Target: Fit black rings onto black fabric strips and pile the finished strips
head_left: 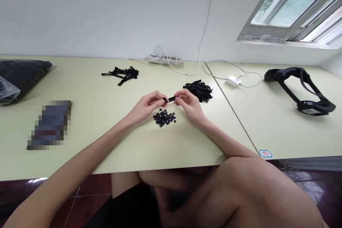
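Above the table, my left hand (148,105) and my right hand (188,103) face each other with a short black fabric strip (171,99) stretched between their fingertips. My right thumb and fingers pinch one end of the strip. At its other end, my left fingertips close around a small dark piece (164,100), which looks like a black ring; its details are partly hidden. Just below the hands lies a loose heap of small black rings (164,118). Beyond my right hand rests a dense pile of black strips (200,91).
A smaller group of black strips (124,74) lies at the back left. By the wall sits a power strip (165,59) with white cables. A white charger (233,81) and black headset (301,89) are at right; a black bag (24,76) and blurred-out item (50,124) at left.
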### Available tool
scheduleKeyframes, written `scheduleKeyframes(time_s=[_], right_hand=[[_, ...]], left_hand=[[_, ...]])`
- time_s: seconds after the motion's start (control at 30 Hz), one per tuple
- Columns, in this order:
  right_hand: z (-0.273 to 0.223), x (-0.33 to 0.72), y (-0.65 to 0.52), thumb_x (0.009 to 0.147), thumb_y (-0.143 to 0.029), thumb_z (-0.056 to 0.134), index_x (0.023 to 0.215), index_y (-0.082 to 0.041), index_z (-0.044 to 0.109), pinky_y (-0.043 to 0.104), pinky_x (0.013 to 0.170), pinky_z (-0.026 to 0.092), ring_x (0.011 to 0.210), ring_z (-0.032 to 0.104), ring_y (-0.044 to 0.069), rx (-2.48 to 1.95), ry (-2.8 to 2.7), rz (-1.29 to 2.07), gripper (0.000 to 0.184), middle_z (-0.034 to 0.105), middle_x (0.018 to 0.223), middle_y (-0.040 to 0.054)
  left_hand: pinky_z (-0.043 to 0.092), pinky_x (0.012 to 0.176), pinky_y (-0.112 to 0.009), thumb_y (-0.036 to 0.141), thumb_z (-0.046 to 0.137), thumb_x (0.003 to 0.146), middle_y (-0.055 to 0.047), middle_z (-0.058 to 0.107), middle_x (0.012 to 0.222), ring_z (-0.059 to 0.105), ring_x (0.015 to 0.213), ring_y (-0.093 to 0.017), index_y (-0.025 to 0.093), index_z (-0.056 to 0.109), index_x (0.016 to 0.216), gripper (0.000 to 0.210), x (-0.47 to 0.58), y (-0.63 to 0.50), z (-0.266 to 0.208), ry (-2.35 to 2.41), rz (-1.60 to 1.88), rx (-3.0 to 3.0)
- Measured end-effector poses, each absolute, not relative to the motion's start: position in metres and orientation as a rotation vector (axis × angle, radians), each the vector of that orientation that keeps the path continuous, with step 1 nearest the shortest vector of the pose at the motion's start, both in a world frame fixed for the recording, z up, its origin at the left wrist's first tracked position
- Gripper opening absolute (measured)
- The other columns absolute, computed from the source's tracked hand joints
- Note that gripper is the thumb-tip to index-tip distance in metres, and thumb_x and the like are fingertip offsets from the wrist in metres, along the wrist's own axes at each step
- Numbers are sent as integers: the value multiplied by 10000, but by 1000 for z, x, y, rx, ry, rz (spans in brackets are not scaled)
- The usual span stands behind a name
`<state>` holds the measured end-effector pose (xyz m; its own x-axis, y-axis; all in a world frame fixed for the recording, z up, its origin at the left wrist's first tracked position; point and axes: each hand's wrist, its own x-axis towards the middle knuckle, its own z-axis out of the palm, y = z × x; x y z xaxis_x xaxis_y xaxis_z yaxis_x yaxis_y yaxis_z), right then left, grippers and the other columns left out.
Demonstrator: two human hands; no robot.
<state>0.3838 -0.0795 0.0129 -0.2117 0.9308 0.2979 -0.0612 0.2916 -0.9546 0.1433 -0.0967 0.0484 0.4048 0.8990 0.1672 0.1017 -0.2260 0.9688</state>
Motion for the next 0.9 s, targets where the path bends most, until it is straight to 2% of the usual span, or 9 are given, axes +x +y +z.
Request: scheduleKeyframes(time_s=[0.1, 0.2, 0.37, 0.47, 0.6, 0.8, 0.9], right_hand=[[14, 384, -82, 1014, -351, 776, 1061, -270, 748, 432, 981, 622, 945, 793, 208, -855, -1490, 1103, 98, 769, 976, 14], [17, 383, -86, 1030, -347, 767, 1067, -270, 751, 440, 1012, 626, 964, 817, 211, -857, -1575, 997, 86, 783, 1007, 12], [20, 384, -87, 1044, -352, 750, 1073, -267, 738, 451, 1005, 641, 962, 829, 224, -847, -1608, 915, 91, 786, 986, 16], [22, 386, -87, 1041, -366, 741, 1061, -267, 725, 453, 974, 652, 949, 827, 227, -851, -1589, 885, 102, 777, 1029, 27], [23, 385, -89, 1049, -356, 694, 1073, -278, 721, 450, 937, 650, 924, 792, 218, -868, -1640, 799, 86, 791, 1047, 31], [24, 384, -92, 1054, -340, 663, 1075, -279, 722, 433, 929, 639, 943, 762, 214, -875, -1671, 738, 88, 803, 1068, 34], [25, 386, -92, 1056, -336, 664, 1074, -277, 725, 423, 899, 629, 920, 744, 207, -872, -1656, 695, 86, 797, 1074, 35]], left_hand=[[599, 1102, -451, 595, 764, 1043, -84, 780, 1143, 778, 1086, -258, 205, 757, 997, 393, 145, -97, 49, 960, 1038, 1559], [615, 1035, -421, 563, 838, 986, -57, 761, 1049, 776, 1034, -242, 209, 727, 998, 371, 145, -96, 47, 1020, 1082, 1565], [603, 923, -368, 428, 901, 915, -63, 758, 1212, 760, 1036, -221, 224, 722, 1066, 310, 145, -94, 42, 1075, 1129, 1625], [599, 943, -392, 460, 900, 908, -84, 777, 1240, 777, 1041, -241, 219, 741, 1084, 338, 145, -93, 41, 1075, 1092, 1560], [598, 1017, -421, 466, 934, 865, -68, 785, 1114, 788, 1057, -255, 213, 737, 1032, 361, 144, -91, 40, 1055, 1103, 1531], [593, 1023, -417, 519, 944, 871, -76, 810, 1155, 782, 1026, -240, 225, 811, 1131, 414, 145, -94, 42, 1013, 962, 1546], [577, 964, -401, 569, 926, 884, -78, 824, 1073, 758, 982, -235, 217, 852, 1125, 433, 147, -94, 42, 1011, 876, 1573]])
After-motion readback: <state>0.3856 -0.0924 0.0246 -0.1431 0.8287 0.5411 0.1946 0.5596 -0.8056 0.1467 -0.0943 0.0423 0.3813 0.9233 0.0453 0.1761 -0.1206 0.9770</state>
